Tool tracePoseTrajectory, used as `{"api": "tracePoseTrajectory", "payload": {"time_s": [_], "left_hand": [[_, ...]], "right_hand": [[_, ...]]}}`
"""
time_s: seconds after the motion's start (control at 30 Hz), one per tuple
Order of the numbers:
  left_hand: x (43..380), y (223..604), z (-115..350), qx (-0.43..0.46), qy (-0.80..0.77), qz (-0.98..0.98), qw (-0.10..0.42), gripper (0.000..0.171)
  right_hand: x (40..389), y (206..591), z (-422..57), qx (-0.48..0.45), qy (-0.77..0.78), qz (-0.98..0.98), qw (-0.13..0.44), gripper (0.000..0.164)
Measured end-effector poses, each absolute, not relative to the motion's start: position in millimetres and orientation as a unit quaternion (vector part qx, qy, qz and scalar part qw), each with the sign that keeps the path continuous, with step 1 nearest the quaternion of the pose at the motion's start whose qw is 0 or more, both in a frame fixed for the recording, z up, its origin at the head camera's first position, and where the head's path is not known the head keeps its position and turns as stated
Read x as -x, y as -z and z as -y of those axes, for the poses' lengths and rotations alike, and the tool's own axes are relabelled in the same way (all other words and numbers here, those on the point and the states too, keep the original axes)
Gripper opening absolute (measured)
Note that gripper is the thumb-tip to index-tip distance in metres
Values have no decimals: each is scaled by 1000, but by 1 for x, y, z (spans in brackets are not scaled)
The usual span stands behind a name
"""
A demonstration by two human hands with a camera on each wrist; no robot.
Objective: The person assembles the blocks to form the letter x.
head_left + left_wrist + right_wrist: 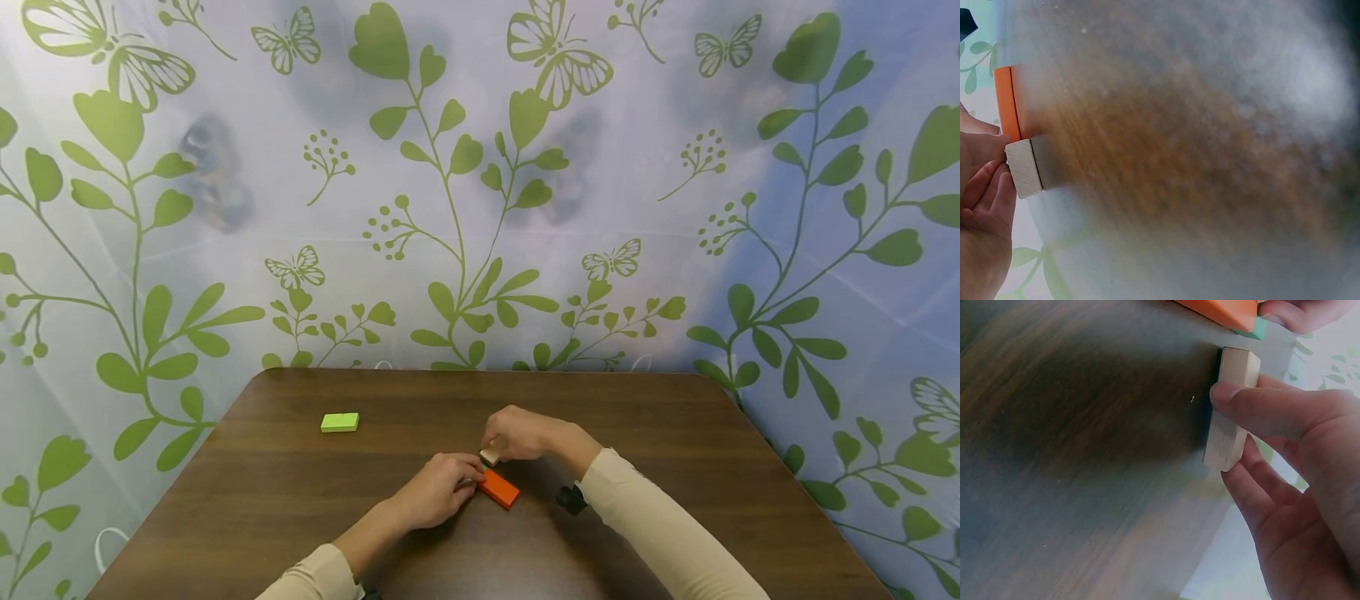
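Observation:
My left hand [444, 490] has its fingers bent at the left end of an orange block [500, 489]. Behind that end shows a bit of a green block [1260, 328], close by a left fingertip. My right hand [521, 433] pinches a pale wooden block [1233, 419] between thumb and fingers, just behind the orange one. In the left wrist view, a pale block's square end [1024, 169] adjoins the orange block, left fingertips right beside it; I cannot tell whether the left hand holds it.
A lime-green block [340, 422] lies apart on the left side of the brown wooden table [247, 500]. Behind the table's back edge hangs a curtain [480, 167] with green leaves and butterflies. A black wrist camera [572, 500] hangs under the right sleeve.

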State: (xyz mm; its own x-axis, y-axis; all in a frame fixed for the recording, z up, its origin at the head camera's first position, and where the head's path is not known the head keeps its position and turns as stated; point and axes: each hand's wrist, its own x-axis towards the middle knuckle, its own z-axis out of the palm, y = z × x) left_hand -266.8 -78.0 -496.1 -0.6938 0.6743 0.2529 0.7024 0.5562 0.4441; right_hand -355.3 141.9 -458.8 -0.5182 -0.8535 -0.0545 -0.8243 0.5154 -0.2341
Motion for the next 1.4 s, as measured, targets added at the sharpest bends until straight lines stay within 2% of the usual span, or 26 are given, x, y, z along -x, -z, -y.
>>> {"api": "tracePoseTrajectory", "payload": {"time_s": [1.0,1.4], "left_hand": [[267,495,79,402,276,873,27,17],[264,494,78,388,297,872,39,16]], "right_hand": [[353,461,-132,497,81,-859,89,29],[351,460,-137,473,110,-868,105,35]]}}
